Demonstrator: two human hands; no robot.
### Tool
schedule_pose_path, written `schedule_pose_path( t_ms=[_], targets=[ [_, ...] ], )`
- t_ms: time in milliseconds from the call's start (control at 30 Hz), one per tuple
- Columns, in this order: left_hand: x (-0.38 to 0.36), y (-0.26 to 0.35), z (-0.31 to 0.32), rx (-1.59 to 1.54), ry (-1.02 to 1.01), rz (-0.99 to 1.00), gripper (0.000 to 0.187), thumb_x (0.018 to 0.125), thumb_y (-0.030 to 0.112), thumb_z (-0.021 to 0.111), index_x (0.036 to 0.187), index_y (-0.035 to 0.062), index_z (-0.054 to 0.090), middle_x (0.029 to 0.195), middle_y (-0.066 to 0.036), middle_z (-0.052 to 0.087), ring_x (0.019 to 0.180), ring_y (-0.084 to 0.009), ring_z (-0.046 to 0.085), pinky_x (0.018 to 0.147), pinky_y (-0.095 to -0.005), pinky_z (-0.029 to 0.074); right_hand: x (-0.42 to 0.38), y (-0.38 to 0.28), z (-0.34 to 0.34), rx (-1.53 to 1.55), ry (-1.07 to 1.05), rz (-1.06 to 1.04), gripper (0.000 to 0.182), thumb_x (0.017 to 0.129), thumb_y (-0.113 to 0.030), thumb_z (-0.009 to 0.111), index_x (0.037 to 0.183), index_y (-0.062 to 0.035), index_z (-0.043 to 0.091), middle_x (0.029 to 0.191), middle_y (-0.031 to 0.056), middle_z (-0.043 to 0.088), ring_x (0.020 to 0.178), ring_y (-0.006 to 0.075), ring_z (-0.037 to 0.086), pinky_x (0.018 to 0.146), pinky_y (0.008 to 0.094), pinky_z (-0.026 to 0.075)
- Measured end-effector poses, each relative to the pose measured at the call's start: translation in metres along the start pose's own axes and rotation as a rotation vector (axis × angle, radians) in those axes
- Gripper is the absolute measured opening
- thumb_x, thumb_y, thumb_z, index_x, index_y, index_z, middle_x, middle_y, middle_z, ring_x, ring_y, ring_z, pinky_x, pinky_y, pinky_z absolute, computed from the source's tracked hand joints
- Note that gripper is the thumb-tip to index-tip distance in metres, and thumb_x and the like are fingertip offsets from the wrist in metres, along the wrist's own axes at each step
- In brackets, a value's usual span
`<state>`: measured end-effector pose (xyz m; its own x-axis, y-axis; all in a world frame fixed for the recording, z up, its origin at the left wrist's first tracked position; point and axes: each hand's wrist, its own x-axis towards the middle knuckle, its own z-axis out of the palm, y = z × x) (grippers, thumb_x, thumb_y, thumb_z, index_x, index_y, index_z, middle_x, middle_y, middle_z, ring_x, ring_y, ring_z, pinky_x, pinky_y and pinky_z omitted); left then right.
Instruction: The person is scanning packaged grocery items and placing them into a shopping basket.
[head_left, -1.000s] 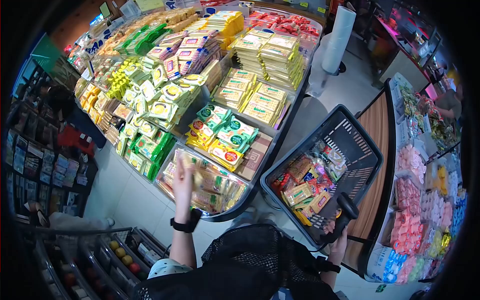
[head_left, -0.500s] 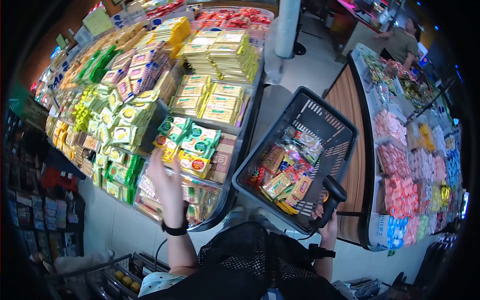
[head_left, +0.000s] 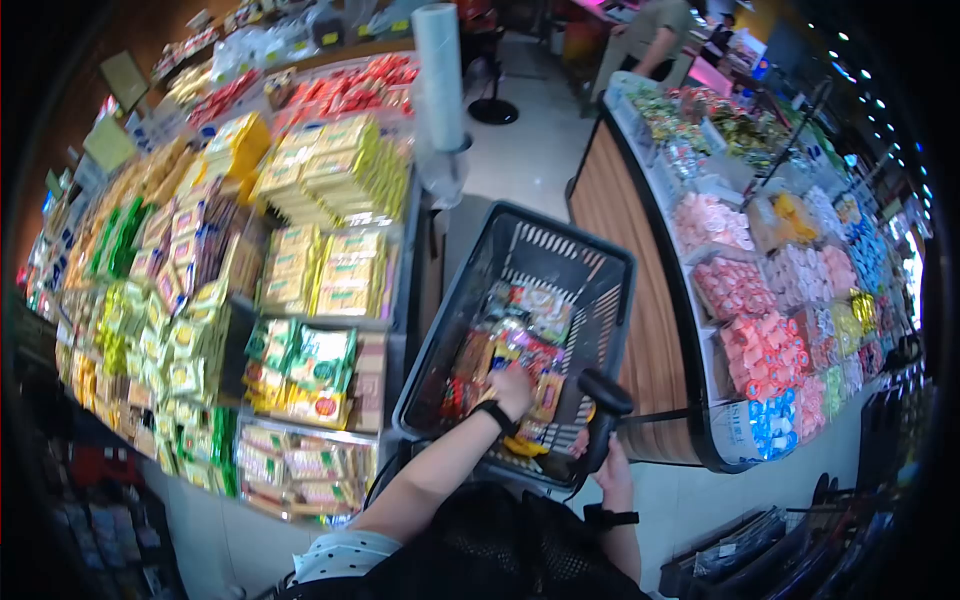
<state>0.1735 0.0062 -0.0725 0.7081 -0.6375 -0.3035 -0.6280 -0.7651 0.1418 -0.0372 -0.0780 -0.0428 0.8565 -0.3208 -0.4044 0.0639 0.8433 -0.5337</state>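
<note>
My left hand (head_left: 512, 390), with a black band at its wrist, is down inside the dark grey shopping basket (head_left: 598, 262). Its fingers are curled among the snack packets (head_left: 535, 312) lying there; whatever they hold is hidden. At the basket's near right corner, my right hand (head_left: 610, 470) is closed around the black basket handle (head_left: 604, 408). Left of the basket, green-and-white packets (head_left: 325, 352) and yellow packets (head_left: 310, 404) lie in a display bin.
A stepped snack display (head_left: 335, 275) runs along the left. The wood-panelled candy counter (head_left: 640, 300) stands close on the right. Beyond the basket are a pale post (head_left: 438, 80) and floor (head_left: 525, 155). A person (head_left: 655, 35) stands at the far counter.
My left hand has moved right, from above the green and yellow packets into the basket, and its spread fingers have curled. My right hand stays on the handle. The view has shifted.
</note>
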Motion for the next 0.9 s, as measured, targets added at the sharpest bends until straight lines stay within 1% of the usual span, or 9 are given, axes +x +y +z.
schedule_pose_path(
  t_ms=[33, 67, 100, 133, 233, 267, 600, 767, 900],
  targets=[
    [0.009, -0.001, 0.026, 0.036, -0.163, -0.063, 0.028, 0.078, 0.019, 0.049, 0.103, 0.0062, 0.056, 0.095, -0.009, 0.060, 0.081, -0.0288, 0.060, 0.057, -0.0525, 0.043, -0.001, 0.001, 0.002, 0.008, 0.059, 0.020, 0.050, 0.082, -0.037, 0.047, 0.114, 0.0005, 0.038, 0.088, 0.0128, 0.052, 0.083, 0.0256, 0.053, 0.083, 0.0434, 0.040],
    [0.007, -0.012, 0.035, 0.105, -0.363, 0.098, 0.043, 0.079, 0.021, 0.047, 0.117, 0.0024, 0.044, 0.102, -0.014, 0.056, 0.085, -0.0328, 0.058, 0.052, -0.0534, 0.042, -0.002, 0.003, -0.004, 0.128, -0.003, 0.053, 0.046, 0.084, -0.031, 0.044, 0.114, 0.0040, 0.038, 0.095, 0.0163, 0.052, 0.087, 0.0284, 0.053, 0.084, 0.0439, 0.040],
    [-0.005, -0.017, 0.034, -0.029, -0.411, -0.066, 0.052, 0.081, 0.023, 0.043, 0.126, 0.0010, 0.029, 0.109, -0.018, 0.050, 0.087, -0.0355, 0.055, 0.049, -0.0530, 0.042, -0.001, 0.004, -0.011, 0.244, -0.068, 0.090, 0.043, 0.085, -0.025, 0.041, 0.113, 0.0075, 0.038, 0.103, 0.0199, 0.052, 0.091, 0.0311, 0.054, 0.086, 0.0444, 0.040],
    [-0.008, -0.017, 0.070, 0.310, -0.245, -0.076, 0.064, 0.078, 0.028, 0.046, 0.131, 0.0022, 0.021, 0.101, -0.014, 0.056, 0.078, -0.0264, 0.058, 0.043, -0.0463, 0.043, 0.000, 0.004, -0.014, 0.250, -0.214, 0.126, 0.043, 0.085, -0.022, 0.040, 0.115, 0.0082, 0.037, 0.103, 0.0199, 0.052, 0.092, 0.0317, 0.054, 0.087, 0.0440, 0.040],
    [0.005, -0.019, 0.089, 0.391, -0.361, 0.033, 0.064, 0.080, 0.028, 0.041, 0.131, -0.0025, 0.016, 0.110, -0.022, 0.048, 0.087, -0.0314, 0.054, 0.046, -0.0457, 0.043, -0.005, 0.001, -0.002, 0.079, -0.240, 0.125, 0.041, 0.085, -0.020, 0.043, 0.112, 0.0098, 0.040, 0.102, 0.0186, 0.053, 0.093, 0.0295, 0.055, 0.089, 0.0441, 0.038],
    [0.007, -0.019, 0.097, 0.419, -0.314, 0.044, 0.065, 0.080, 0.028, 0.042, 0.131, -0.0024, 0.017, 0.111, -0.022, 0.048, 0.087, -0.0315, 0.054, 0.047, -0.0458, 0.043, -0.007, 0.001, 0.001, 0.007, -0.145, 0.137, 0.057, 0.085, -0.025, 0.042, 0.128, 0.0045, 0.018, 0.100, 0.0171, 0.051, 0.088, 0.0269, 0.055, 0.084, 0.0410, 0.042],
    [0.003, -0.015, 0.060, 0.391, -0.320, -0.041, 0.076, 0.075, 0.028, 0.050, 0.134, 0.0079, 0.006, 0.111, -0.017, 0.047, 0.078, -0.0334, 0.057, 0.044, -0.0465, 0.047, 0.000, -0.006, 0.000, 0.009, -0.152, 0.212, 0.057, 0.084, -0.025, 0.047, 0.125, 0.0066, 0.024, 0.102, 0.0185, 0.052, 0.095, 0.0292, 0.053, 0.092, 0.0456, 0.036],
    [0.005, -0.017, 0.048, 0.206, -0.309, -0.078, 0.066, 0.074, 0.030, 0.051, 0.129, 0.0076, 0.022, 0.110, -0.014, 0.047, 0.083, -0.0341, 0.057, 0.049, -0.0506, 0.047, 0.003, -0.014, 0.007, 0.010, -0.232, 0.234, 0.056, 0.081, -0.030, 0.052, 0.119, 0.0065, 0.033, 0.102, 0.0168, 0.052, 0.095, 0.0278, 0.053, 0.090, 0.0445, 0.038],
    [0.013, -0.029, 0.042, -0.024, -0.180, -0.045, 0.058, 0.072, 0.034, 0.052, 0.118, 0.0027, 0.035, 0.094, -0.013, 0.057, 0.079, -0.0285, 0.060, 0.061, -0.0411, 0.050, 0.014, -0.012, -0.006, 0.011, -0.343, 0.271, 0.057, 0.079, -0.035, 0.054, 0.115, 0.0057, 0.037, 0.103, 0.0162, 0.052, 0.096, 0.0268, 0.052, 0.089, 0.0439, 0.038]
  ],
)
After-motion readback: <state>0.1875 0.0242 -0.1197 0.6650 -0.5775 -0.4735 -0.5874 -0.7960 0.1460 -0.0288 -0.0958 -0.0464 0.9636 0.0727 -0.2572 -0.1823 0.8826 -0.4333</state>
